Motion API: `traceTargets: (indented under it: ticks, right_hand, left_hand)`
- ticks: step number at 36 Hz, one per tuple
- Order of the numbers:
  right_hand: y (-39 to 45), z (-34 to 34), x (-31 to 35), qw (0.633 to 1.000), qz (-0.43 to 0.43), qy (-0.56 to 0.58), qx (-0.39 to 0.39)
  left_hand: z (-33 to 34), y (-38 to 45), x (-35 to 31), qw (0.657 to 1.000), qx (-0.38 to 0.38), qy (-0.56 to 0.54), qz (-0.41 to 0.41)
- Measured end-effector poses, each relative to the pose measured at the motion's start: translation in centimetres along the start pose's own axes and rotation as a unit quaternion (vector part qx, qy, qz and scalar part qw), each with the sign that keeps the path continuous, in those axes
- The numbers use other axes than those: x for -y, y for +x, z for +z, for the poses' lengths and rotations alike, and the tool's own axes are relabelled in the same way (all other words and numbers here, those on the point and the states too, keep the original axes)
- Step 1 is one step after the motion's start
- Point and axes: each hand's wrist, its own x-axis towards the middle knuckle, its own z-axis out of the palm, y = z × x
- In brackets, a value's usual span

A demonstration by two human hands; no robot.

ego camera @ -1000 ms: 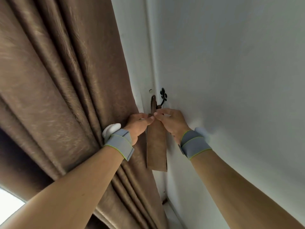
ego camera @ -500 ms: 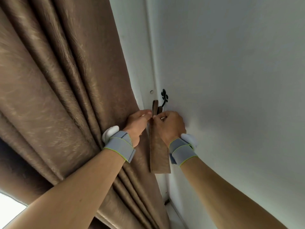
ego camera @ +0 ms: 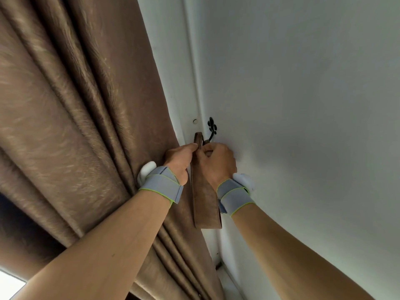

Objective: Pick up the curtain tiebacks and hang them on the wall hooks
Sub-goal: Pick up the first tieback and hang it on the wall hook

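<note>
A brown fabric tieback (ego camera: 205,204) hangs flat down the white wall, its narrow loop end raised beside a black flower-shaped wall hook (ego camera: 211,129). My left hand (ego camera: 180,161) pinches the tieback's upper part from the left. My right hand (ego camera: 218,163) grips it from the right, just under the hook's curved arm. Whether the loop sits on the hook is hidden by my fingers. Both wrists wear grey straps with white sensors.
A heavy brown curtain (ego camera: 82,118) fills the left side, gathered in folds behind my left wrist. The white wall (ego camera: 303,105) spreads to the right, with a vertical trim strip (ego camera: 192,61) and a small round screw cap (ego camera: 195,121) beside the hook.
Both hands have drawn closer together on the tieback just below the hook, and my right hand has turned so its back faces me. The loop end stays by the hook.
</note>
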Motion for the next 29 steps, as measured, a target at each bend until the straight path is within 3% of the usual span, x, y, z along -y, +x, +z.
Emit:
traceTargets:
  ticks: [8, 15, 21, 29]
  right_hand:
    - [0.2, -0.7, 0.7, 0.996, -0.004, 0.057, -0.070]
    - [0.6, -0.7, 1.5, 0.997, 0.016, 0.018, -0.073]
    - [0.7, -0.7, 1.7, 0.997, 0.026, -0.031, -0.059]
    - [0.9, -0.6, 2.2, 0.995, 0.045, -0.069, -0.052]
  left_hand:
    - [0.2, -0.6, -0.6, 0.999, 0.035, -0.034, 0.001]
    - [0.5, 0.3, -0.2, 0.995, 0.077, -0.056, 0.029]
    - [1.3, 0.7, -0.1, 0.991, 0.054, -0.126, 0.006]
    - [2.2, 1.5, 0.0, 0.991, 0.013, -0.131, -0.010]
